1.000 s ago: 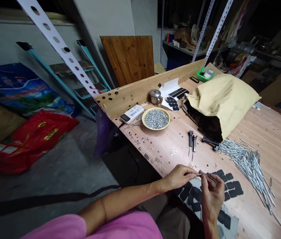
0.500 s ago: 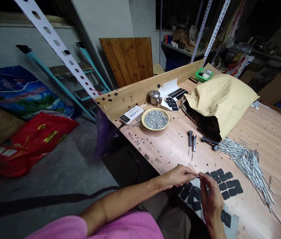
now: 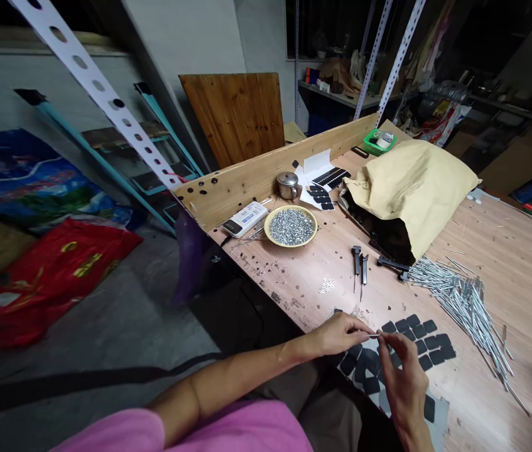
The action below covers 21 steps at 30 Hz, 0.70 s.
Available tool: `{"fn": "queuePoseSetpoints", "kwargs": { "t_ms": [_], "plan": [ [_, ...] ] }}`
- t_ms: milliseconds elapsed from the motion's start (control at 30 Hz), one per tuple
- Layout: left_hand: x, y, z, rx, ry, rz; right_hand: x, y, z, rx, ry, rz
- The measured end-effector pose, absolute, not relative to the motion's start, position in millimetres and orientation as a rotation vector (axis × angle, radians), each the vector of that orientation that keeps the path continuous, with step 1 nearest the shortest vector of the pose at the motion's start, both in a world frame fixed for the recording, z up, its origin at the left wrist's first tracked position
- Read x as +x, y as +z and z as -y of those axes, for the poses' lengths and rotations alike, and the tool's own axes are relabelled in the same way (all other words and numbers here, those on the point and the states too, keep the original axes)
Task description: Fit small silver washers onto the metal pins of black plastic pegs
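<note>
My left hand (image 3: 338,334) and my right hand (image 3: 400,370) meet near the front edge of the wooden workbench (image 3: 520,276). Both pinch the ends of one small thin metal part (image 3: 375,336) between thumb and fingertips. Under the hands lies a sheet of black rectangular pads (image 3: 416,342). A heap of thin metal rods (image 3: 463,301) lies to the right of the hands. Two black-handled pieces (image 3: 358,263) and a tiny cluster of silver bits (image 3: 326,286) rest just beyond my hands.
A yellow bowl of small silver parts (image 3: 291,226), a steel cup (image 3: 287,184), a white device (image 3: 245,219) and pad sheets (image 3: 322,182) stand at the back board. A tan bag (image 3: 411,182) fills the middle. Red and blue sacks (image 3: 44,276) lie on the floor, left.
The hands stay pinched together on the small part; the right hand has dropped slightly. The view has shifted a little to the right.
</note>
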<state>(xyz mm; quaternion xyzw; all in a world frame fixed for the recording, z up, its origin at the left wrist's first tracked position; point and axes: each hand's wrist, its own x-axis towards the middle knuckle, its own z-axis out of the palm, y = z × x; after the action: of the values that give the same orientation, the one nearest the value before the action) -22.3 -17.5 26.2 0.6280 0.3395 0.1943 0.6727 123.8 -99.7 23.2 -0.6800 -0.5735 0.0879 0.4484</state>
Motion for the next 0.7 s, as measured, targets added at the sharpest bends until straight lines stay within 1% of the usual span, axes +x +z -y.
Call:
{"fn": "queuePoseSetpoints", "kwargs": {
  "t_ms": [133,200,267,367,433,567,700],
  "plan": [
    [-19.2,26.9,21.8,1.631,0.477,-0.883,116.9,21.1,98.1,-1.686,0.533,0.984],
    [-18.1,26.1,22.0,1.644,0.493,-0.867,116.3,20.8,97.3,-1.648,0.584,0.911],
    [-16.5,24.0,21.4,1.61,0.519,-0.827,117.9,18.1,97.5,-1.649,0.459,0.974],
    [-13.9,20.3,20.4,1.502,0.551,-0.761,124.3,10.1,99.1,-1.663,0.124,1.289],
    [-13.5,18.9,19.7,1.366,0.519,-0.715,130.1,4.4,100.7,-1.645,-0.038,1.51],
    [-17.5,19.4,17.5,1.035,0.31,-0.699,140.4,-1.9,104.3,-1.581,-0.128,1.817],
    [-22.5,22.4,14.8,0.866,0.219,-0.678,144.3,-2.1,104.9,-1.578,-0.135,1.909]
  ]
}}
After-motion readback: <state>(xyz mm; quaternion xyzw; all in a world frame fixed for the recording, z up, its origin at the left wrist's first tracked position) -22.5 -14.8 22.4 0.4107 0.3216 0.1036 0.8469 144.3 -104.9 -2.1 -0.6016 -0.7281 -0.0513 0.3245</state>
